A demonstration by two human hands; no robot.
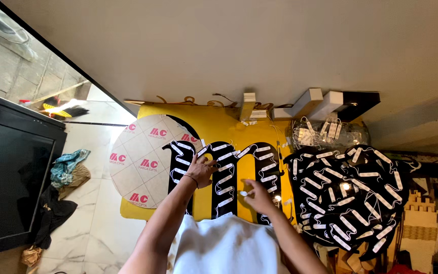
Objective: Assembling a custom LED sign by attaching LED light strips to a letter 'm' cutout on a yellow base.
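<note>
A large black letter shape (pixel 235 203) lies on a yellow board (pixel 214 127), with several small white light modules (pixel 224 178) wired in chains along its strokes. My left hand (pixel 202 170) rests flat on the left stroke, fingers spread over the modules. My right hand (pixel 257 195) hovers over the middle of the letter and pinches a small white module (pixel 243 193) between its fingertips. A dark band circles my left wrist.
A round paper-covered disc (pixel 140 160) lies at the left of the board. Another black shape covered in modules (pixel 348 195) sits at the right, with a clear bag of modules (pixel 325 133) and white boxes (pixel 307 101) behind it. Cloths (pixel 67 170) lie on the tiled floor beside a dark cabinet (pixel 11 172).
</note>
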